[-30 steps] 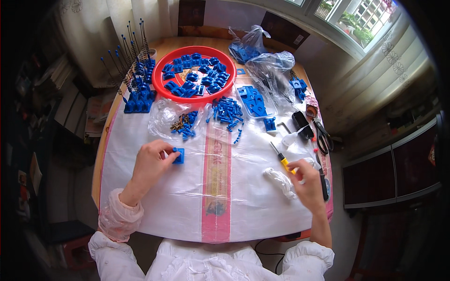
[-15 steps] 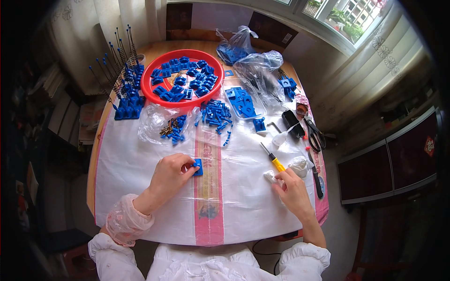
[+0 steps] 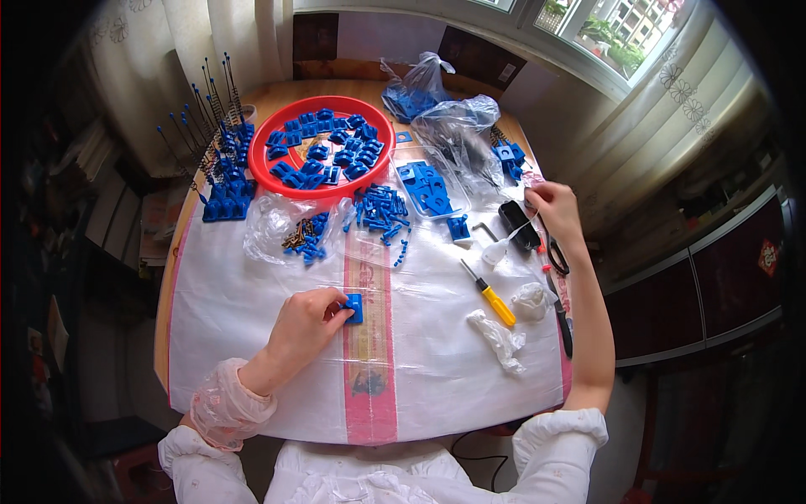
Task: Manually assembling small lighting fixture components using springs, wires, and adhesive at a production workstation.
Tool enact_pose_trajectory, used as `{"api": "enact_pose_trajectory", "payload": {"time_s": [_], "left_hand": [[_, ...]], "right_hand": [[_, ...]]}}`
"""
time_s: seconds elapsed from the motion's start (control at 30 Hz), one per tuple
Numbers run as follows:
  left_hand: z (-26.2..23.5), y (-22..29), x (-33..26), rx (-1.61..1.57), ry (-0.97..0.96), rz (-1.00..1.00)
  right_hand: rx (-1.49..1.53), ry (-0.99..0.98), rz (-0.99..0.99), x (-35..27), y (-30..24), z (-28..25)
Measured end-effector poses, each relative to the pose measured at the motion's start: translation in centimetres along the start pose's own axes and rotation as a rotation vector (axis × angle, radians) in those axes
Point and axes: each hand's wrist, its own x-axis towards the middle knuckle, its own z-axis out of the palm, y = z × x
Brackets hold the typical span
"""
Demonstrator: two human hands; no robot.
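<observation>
My left hand (image 3: 304,325) pinches a small blue plastic part (image 3: 355,308) against the printed strip of the white sheet. Over at the right edge of the table, my right hand (image 3: 556,208) is reached out with its fingers drawn together. Whatever those fingers hold, if anything, is hidden. Just below that hand are the black-handled scissors (image 3: 557,259), partly covered by the forearm, and a black case-like object (image 3: 518,225). A yellow-handled screwdriver (image 3: 497,306) lies alone on the sheet, beside a crumpled white cloth or tissue (image 3: 502,343).
A red round tray (image 3: 260,172) of blue parts stands at the back. Blue pegs (image 3: 382,210) lie in front of it, near a plastic bag with screws (image 3: 295,244). A clear box (image 3: 457,206) holds flat blue pieces. Springy stalks (image 3: 222,126) rise at the left.
My right hand has left the spot beside the screwdriver and white cloth and moved up to the far right edge. My left hand stays on the blue part.
</observation>
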Motion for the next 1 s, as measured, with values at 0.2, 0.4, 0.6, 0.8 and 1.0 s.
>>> {"api": "enact_pose_trajectory", "payload": {"time_s": [0.2,0.4,0.6,0.8,1.0], "left_hand": [[-0.9,1.2,-0.2,0.067,-0.07,-0.052],[-0.3,-0.1,0.2,0.043,-0.053,-0.047],[-0.7,0.1,0.2,0.084,-0.098,-0.05],[-1.8,1.1,-0.3,0.078,-0.133,-0.041],[-3.6,3.2,0.0,0.024,-0.074,0.043]], "right_hand": [[-0.234,0.023,0.003,8.9,3.1,7.3],[-0.418,0.08,0.102,10.9,3.4,10.2],[-0.403,0.084,0.098,11.0,2.2,8.5],[-0.316,-0.057,0.205,7.9,0.4,2.7],[-0.255,0.031,0.114,0.1,0.5,-5.6]]}}
